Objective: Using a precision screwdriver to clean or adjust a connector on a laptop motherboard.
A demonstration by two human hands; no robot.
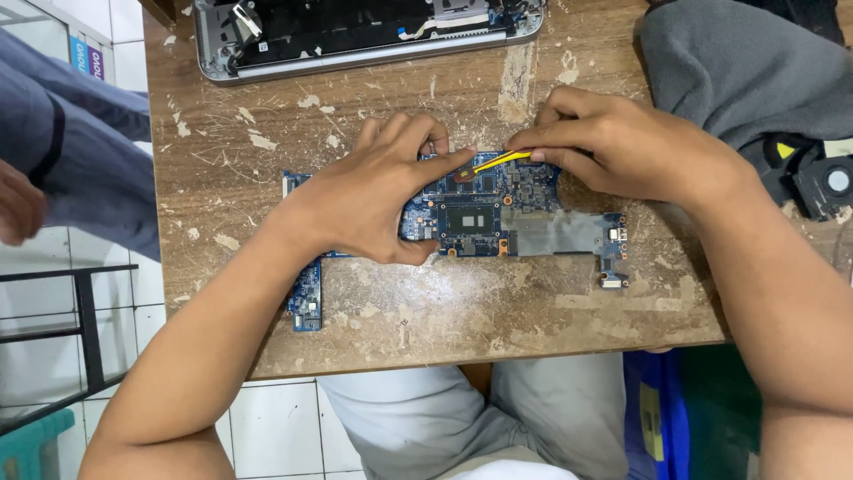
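A blue laptop motherboard lies flat on the worn wooden table. My left hand presses on the board's left part, thumb at its near edge and forefinger stretched across the top. My right hand grips a thin yellow tool, its tip touching the board beside my left forefinger. A dark square chip shows in the board's middle.
An opened laptop base lies at the table's far edge. A grey cloth and a small black fan sit at the right. Another person's sleeve and hand are at the left, over tiled floor.
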